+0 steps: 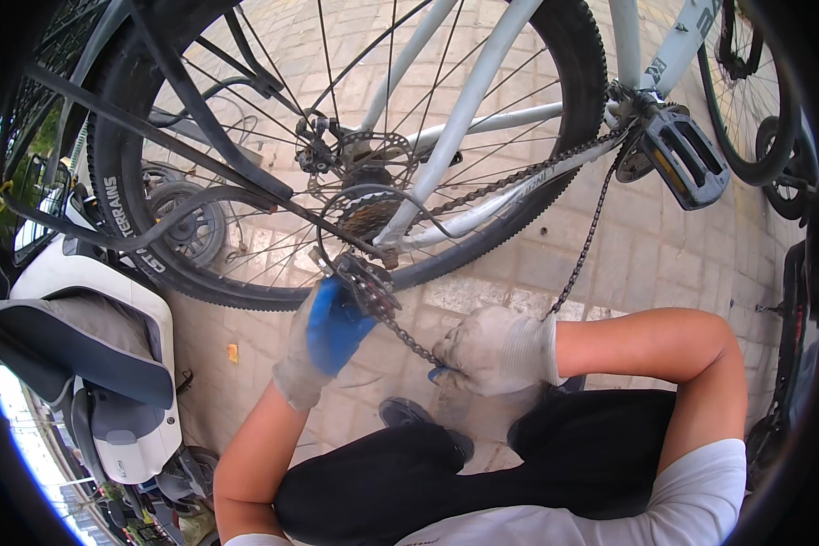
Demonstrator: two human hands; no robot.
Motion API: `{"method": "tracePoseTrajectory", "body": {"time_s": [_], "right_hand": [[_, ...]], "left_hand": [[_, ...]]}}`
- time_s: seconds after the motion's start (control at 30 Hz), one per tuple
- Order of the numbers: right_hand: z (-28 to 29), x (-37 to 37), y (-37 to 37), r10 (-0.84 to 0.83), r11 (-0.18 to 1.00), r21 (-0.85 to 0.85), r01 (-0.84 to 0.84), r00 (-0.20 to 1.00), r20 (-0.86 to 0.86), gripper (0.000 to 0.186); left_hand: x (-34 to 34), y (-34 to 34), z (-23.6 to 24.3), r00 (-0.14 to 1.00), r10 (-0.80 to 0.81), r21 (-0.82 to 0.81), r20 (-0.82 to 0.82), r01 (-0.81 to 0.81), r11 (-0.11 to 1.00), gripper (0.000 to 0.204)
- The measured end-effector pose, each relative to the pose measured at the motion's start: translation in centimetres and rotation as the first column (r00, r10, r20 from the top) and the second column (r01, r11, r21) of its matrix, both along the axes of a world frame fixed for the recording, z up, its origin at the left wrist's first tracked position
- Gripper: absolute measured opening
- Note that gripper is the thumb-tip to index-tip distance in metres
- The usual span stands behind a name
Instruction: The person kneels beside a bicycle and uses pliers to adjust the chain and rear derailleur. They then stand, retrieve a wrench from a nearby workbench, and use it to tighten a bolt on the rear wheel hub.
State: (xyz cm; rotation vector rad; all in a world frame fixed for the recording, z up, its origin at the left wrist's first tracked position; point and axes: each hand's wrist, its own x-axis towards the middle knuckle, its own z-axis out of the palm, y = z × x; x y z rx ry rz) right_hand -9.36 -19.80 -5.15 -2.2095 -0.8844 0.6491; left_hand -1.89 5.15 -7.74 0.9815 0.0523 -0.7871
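A bicycle chain (581, 259) hangs down from the crank area and runs into my right hand (491, 350), in a grey-white work glove with its fingers closed round it. From there the chain slants up to the rear derailleur (364, 284). Fingers of my left hand (323, 332), in a blue-palmed glove, are wrapped against the derailleur's cage from below. Just above sits the rusty rear cassette (366, 217), beside the brake disc. Another stretch of chain runs along the white frame toward the pedal (685, 156).
The rear wheel's black tyre (482, 253) curves behind my hands. Dark rack tubes (200, 136) cross it at upper left. A white scooter (118, 364) stands on the left. Another bicycle's wheel (746, 100) is at upper right. Light paving bricks (655, 250) lie below.
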Motion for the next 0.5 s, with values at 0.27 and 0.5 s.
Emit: {"method": "tracePoseTrajectory", "body": {"time_s": [0.27, 0.5], "right_hand": [[2.5, 0.9, -0.5, -0.068, 0.989, 0.126, 0.072, 0.997, -0.037, 0.035], [7.7, 0.8, -3.3, -0.067, 0.997, 0.023, 0.068, 0.996, -0.051, 0.033]], "left_hand": [[-0.8, -0.9, 0.2, 0.991, 0.092, 0.070, 0.093, -0.099, 0.993, 0.047], [-2.2, -1.1, 0.4, 0.970, -0.036, -0.235, -0.240, -0.021, 0.972, 0.045]]}}
